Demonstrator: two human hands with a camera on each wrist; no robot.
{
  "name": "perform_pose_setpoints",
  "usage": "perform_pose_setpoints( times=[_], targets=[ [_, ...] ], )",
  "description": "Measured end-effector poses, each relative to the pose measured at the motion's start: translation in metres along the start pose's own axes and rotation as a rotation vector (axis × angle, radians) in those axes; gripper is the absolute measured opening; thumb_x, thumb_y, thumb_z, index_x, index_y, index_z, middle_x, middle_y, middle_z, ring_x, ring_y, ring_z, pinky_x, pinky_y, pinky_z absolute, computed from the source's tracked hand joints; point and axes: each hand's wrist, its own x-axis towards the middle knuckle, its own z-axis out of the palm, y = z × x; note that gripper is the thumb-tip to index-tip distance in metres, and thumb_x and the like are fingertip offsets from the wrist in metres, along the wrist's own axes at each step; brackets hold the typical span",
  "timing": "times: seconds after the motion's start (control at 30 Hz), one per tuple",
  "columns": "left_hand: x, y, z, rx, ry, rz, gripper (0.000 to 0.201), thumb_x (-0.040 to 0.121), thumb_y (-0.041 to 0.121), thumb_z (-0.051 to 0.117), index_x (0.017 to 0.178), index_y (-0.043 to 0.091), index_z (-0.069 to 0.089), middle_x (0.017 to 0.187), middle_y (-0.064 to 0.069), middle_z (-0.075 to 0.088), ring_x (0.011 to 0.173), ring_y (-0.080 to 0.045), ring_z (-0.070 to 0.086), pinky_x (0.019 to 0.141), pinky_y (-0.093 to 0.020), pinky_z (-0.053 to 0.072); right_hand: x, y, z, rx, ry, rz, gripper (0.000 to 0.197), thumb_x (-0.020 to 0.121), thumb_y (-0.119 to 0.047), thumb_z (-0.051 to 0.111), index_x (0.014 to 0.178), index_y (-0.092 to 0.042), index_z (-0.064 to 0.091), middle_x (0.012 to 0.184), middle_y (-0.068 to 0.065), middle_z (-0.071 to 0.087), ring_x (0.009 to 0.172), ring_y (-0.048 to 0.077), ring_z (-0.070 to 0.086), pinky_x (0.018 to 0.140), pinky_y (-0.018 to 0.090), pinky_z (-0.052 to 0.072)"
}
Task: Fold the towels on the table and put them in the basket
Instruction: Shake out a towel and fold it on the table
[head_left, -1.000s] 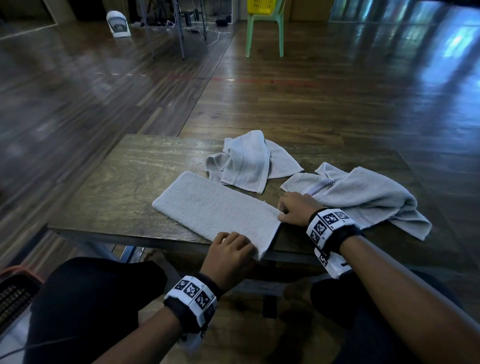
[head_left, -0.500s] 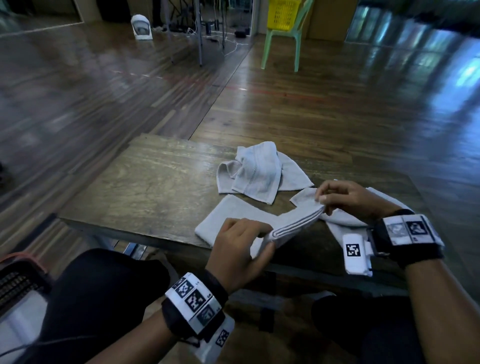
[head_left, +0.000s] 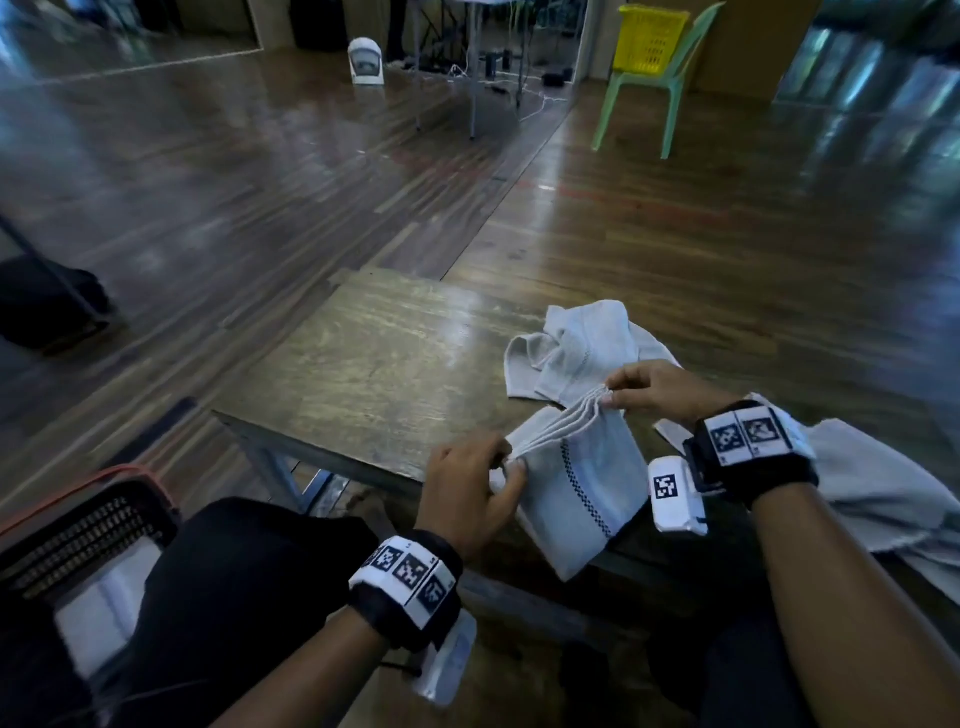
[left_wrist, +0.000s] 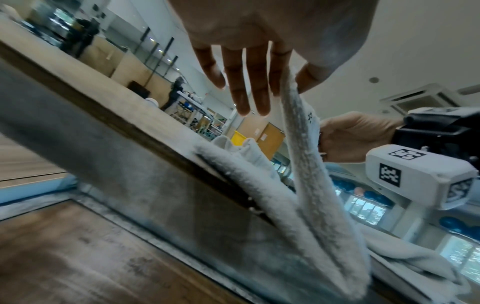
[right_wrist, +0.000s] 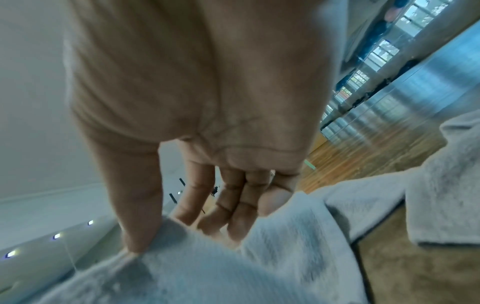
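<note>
A folded pale-grey terry towel (head_left: 576, 467) is pinched at its stacked edges by left hand (head_left: 467, 493) & right hand (head_left: 649, 389), fingers curled, lifted over the wooden table (head_left: 374, 364) edge. Two crumpled grey towels (head_left: 576, 343) are left unfolded; the dark mesh basket (head_left: 78, 545), lower left, isn't reached yet.

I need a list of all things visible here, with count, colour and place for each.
Held towel: one, pale grey, folded, over table's near edge.
Loose towels: two, pale grey, one behind hands, one at right.
Table: one, brown wood, centre.
Basket: one, dark, floor at lower left.
Chair: one, green, far right, carrying yellow crate.
Left hand: pinches towel's near end.
Right hand: pinches its far end.
</note>
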Motion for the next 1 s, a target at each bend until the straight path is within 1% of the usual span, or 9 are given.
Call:
perform_pose_setpoints(
  times=[0.07,0.2,0.27,0.33,0.43,0.7,0.77,0.87,1.0],
  targets=[
    [0.002,-0.013,0.002,0.049,-0.036,-0.055,0.027,0.083,0.048,0.037,0.08,0.025,0.05,0.074,0.012,0.053,0.074,-0.015,0.055,0.076,-0.03,0.035,0.017,-0.002,0.011,-0.099,-0.001,0.006,0.011,0.084,-0.015,0.067,0.093,-0.009,0.066,0.084,-0.003,0.064,0.076,0.002,0.056,0.066,0.008,0.042],
    [0.006,-0.034,0.008,0.16,-0.122,-0.154,0.046,0.079,0.055,0.022,0.086,0.023,0.056,0.087,0.004,0.061,0.088,-0.022,0.057,0.08,-0.034,0.038,0.042,0.003,0.033,-0.145,0.022,0.056,0.015,0.086,-0.019,0.065,0.097,-0.01,0.065,0.094,0.002,0.063,0.093,0.012,0.056,0.081,0.022,0.039],
    [0.007,-0.042,0.012,0.193,-0.164,-0.195,0.048,0.079,0.055,0.02,0.089,0.024,0.056,0.092,0.004,0.061,0.093,-0.022,0.056,0.082,-0.034,0.037,0.05,0.004,0.041,-0.194,0.043,0.069,0.019,0.087,-0.02,0.063,0.102,-0.008,0.064,0.096,0.002,0.061,0.094,0.012,0.054,0.081,0.022,0.038],
    [0.009,-0.048,0.015,0.207,-0.193,-0.233,0.038,0.086,0.052,0.029,0.09,0.024,0.055,0.094,0.004,0.061,0.095,-0.021,0.055,0.084,-0.034,0.035,0.054,0.005,0.048,-0.23,0.042,0.082,0.02,0.089,-0.02,0.061,0.103,-0.006,0.064,0.095,0.002,0.06,0.093,0.013,0.053,0.075,0.021,0.038],
    [0.013,-0.05,0.019,0.211,-0.199,-0.261,0.025,0.09,0.044,0.043,0.089,0.022,0.055,0.095,0.002,0.062,0.097,-0.022,0.053,0.084,-0.035,0.034,0.062,0.009,0.055,-0.282,0.058,0.111,0.02,0.09,-0.02,0.059,0.103,-0.006,0.064,0.094,0.003,0.059,0.092,0.015,0.053,0.078,0.025,0.037],
    [0.018,-0.05,0.021,0.214,-0.185,-0.265,0.022,0.09,0.04,0.044,0.09,0.021,0.055,0.097,0.002,0.062,0.1,-0.023,0.051,0.084,-0.036,0.033,0.071,0.018,0.061,-0.406,0.112,0.181,0.02,0.088,-0.022,0.061,0.101,-0.007,0.063,0.086,0.001,0.056,0.092,0.021,0.054,0.079,0.028,0.039],
    [0.018,-0.049,0.021,0.211,-0.177,-0.28,0.023,0.09,0.041,0.045,0.095,0.021,0.055,0.099,0.001,0.062,0.101,-0.023,0.051,0.086,-0.037,0.033,0.068,0.021,0.063,-0.43,0.129,0.203,0.021,0.088,-0.024,0.06,0.104,-0.01,0.061,0.092,0.003,0.056,0.096,0.022,0.055,0.08,0.028,0.04],
    [0.018,-0.049,0.024,0.19,-0.174,-0.291,0.027,0.09,0.043,0.046,0.107,0.024,0.054,0.105,0.002,0.062,0.105,-0.023,0.051,0.091,-0.037,0.033,0.062,0.023,0.065,-0.417,0.105,0.172,0.027,0.091,-0.023,0.056,0.118,-0.019,0.058,0.107,0.008,0.059,0.102,0.024,0.057,0.084,0.029,0.041],
    [0.02,-0.049,0.029,0.228,-0.2,-0.223,0.027,0.092,0.043,0.044,0.106,0.025,0.058,0.112,0.005,0.059,0.11,-0.021,0.048,0.089,-0.037,0.034,0.056,0.019,0.061,-0.483,0.041,0.119,0.028,0.094,-0.019,0.051,0.12,-0.021,0.06,0.118,0.009,0.06,0.108,0.024,0.056,0.09,0.03,0.042]
  ],
)
